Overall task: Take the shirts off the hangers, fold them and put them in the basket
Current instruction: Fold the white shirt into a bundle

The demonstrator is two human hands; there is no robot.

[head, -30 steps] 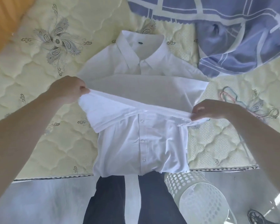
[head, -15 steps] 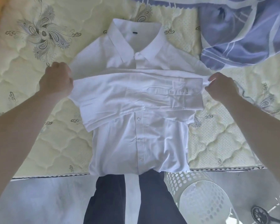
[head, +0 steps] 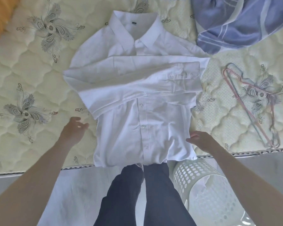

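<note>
White dress shirt (head: 137,98): lies face up on the quilted mattress (head: 31,79), collar at the far side, buttoned placket running down the middle, both long sleeves folded across the chest one over the other, the buttoned cuff towards the right; hem bunched at the mattress's near edge. Left hand (head: 73,129): just beside the shirt's lower left edge, apart from the cloth, fingers loose and spread, grasping nothing. Right hand (head: 201,141): at the shirt's lower right edge, fingers relaxed and pointing at the cloth, holding nothing; whether the tips touch the fabric I cannot tell. Laundry basket (head: 186,173): white perforated plastic, on the floor against the mattress's near edge, below the right arm. Hangers (head: 252,111): thin, pink and pale grey-green, lying together on the mattress to the right of the shirt, well apart from it. Blue checked cloth (head: 243,22): crumpled at the far right. Dark trousers (head: 137,193): the person's legs, standing at the mattress edge beside the basket.
</note>
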